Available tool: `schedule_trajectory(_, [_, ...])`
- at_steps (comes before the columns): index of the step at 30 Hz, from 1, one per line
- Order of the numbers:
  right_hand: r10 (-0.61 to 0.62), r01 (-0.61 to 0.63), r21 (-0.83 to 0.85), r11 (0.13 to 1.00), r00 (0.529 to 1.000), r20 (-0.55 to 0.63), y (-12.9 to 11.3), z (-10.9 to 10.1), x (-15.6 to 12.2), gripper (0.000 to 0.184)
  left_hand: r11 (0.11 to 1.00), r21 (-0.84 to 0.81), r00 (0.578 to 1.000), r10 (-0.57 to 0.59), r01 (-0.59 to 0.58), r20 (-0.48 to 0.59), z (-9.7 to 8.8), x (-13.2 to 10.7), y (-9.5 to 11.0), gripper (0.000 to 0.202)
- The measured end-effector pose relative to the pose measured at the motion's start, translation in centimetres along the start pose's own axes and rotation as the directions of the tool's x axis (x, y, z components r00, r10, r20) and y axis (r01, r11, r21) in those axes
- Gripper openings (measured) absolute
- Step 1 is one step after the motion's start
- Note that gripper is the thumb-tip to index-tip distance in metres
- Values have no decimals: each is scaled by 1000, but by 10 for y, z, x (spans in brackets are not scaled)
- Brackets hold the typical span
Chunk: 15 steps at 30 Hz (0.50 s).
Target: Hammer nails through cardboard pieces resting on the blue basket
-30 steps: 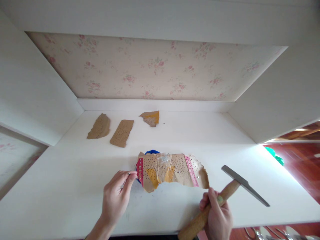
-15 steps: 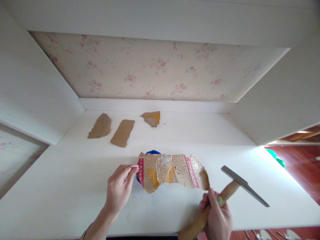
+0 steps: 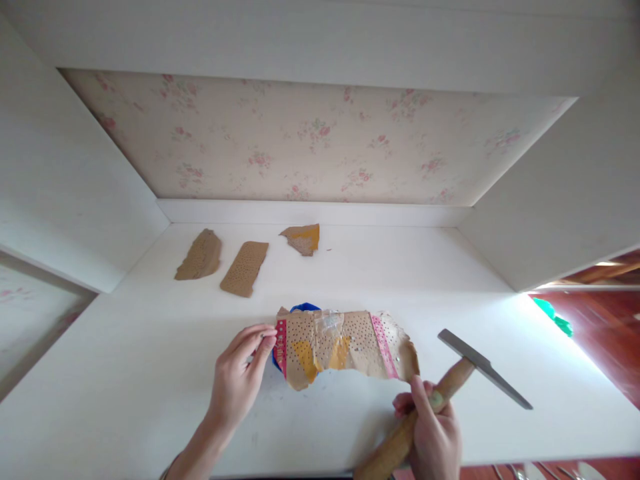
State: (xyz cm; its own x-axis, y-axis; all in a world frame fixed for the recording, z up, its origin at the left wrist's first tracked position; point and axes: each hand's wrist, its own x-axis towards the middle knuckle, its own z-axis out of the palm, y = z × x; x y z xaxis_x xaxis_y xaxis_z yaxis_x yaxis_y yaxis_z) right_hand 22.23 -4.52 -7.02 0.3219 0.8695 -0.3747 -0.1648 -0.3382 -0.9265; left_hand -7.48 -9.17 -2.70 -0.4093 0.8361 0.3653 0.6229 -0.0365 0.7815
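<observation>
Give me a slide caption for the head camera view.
Right hand holding a hammer, left hand at the pink-banded end of a hole-dotted cardboard strip.

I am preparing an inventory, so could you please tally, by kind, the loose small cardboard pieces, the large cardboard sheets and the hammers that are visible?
Loose small cardboard pieces: 3
Large cardboard sheet with pink strips: 1
Hammer: 1
Total: 5
</observation>
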Motion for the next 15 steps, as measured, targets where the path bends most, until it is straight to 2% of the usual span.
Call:
schedule_trajectory(4, [11, -16, 65, 998, 997, 75, -3, 10, -2, 45, 977, -75, 979, -194, 199, 66, -2, 4, 4, 24])
schedule_trajectory(7, [38, -43, 78, 996, 997, 62, -3, 15, -2, 46, 945, -129, 953, -288, 299, 100, -1, 5, 4, 28])
schedule_trajectory(12, [65, -69, 131, 989, 997, 35, -6, 17, -3, 47, 842, -231, 873, -471, 487, 126, -2, 5, 2, 36])
schedule_trajectory(15, [71, -74, 149, 986, 997, 25, -8, 17, -4, 47, 779, -326, 844, -510, 536, 167, -4, 5, 5, 40])
